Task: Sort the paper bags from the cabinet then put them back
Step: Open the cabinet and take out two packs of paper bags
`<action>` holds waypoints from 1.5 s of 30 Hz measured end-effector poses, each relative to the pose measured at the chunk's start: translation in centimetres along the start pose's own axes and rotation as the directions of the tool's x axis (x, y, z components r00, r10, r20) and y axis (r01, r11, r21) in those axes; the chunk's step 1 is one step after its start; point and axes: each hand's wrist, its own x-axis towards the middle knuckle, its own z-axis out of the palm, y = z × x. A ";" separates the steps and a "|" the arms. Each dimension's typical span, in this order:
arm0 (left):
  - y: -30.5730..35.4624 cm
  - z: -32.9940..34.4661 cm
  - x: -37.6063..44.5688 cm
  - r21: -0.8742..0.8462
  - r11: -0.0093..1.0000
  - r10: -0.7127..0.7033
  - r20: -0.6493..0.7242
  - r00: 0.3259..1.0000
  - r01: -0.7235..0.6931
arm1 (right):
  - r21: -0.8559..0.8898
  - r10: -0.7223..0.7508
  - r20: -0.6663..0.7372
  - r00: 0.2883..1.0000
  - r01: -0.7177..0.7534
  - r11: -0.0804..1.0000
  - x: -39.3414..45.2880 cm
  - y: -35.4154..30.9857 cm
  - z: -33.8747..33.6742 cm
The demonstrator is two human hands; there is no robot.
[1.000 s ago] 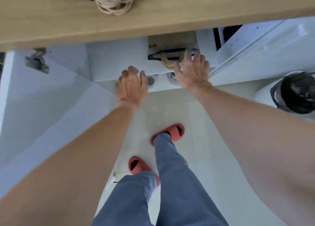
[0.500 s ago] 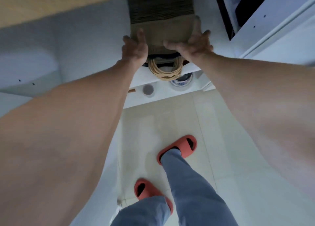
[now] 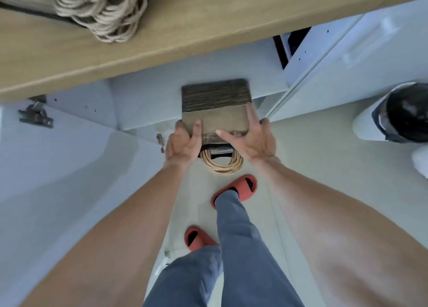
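A thick stack of brown paper bags (image 3: 216, 108) lies flat between my hands, its layered edges facing away and its twisted rope handles (image 3: 221, 163) hanging toward me. My left hand (image 3: 183, 142) grips the stack's left near corner, thumb on top. My right hand (image 3: 251, 136) clamps the right side, fingers spread along the edge. The stack sits in front of the open white cabinet (image 3: 143, 102), below the wooden countertop (image 3: 185, 33). More bags with rope handles (image 3: 104, 12) lie on the countertop at top left.
An open white cabinet door (image 3: 58, 167) stands at my left with a metal hinge (image 3: 36, 115). Another white door (image 3: 347, 63) is at the right. A white bin with a black liner (image 3: 400, 113) stands on the floor at right. My feet wear orange slippers (image 3: 236, 188).
A second ago my hands were empty and reaching into the cabinet. They then took hold of the bag stack, which now sits lower in view, out from the cabinet shelf.
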 end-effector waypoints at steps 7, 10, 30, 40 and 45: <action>-0.9 -4.1 -11.9 0.032 0.999 0.034 -0.037 0.999 -0.033 | -0.008 0.017 -0.031 0.999 -0.018 1.000 -13.0 -1.9 -4.8; -0.6 -6.3 -16.4 0.063 0.994 0.091 -0.092 0.992 -0.086 | -0.007 0.024 -0.042 0.999 -0.025 1.000 -17.1 -2.5 -7.2; 10.4 -14.0 -20.1 0.059 0.926 0.368 -0.357 0.859 -0.372 | 0.001 -0.139 -0.344 0.929 0.149 0.989 -16.8 -8.5 -19.7; 21.0 -15.1 -10.3 0.276 0.892 0.400 -0.113 0.910 -0.358 | -0.081 -0.137 -0.184 0.973 0.124 0.989 -1.7 -11.7 -25.1; 24.6 -13.4 -6.0 0.032 0.967 0.251 -0.285 0.925 -0.253 | -0.146 -0.184 -0.153 0.971 0.162 0.976 4.3 -12.5 -26.0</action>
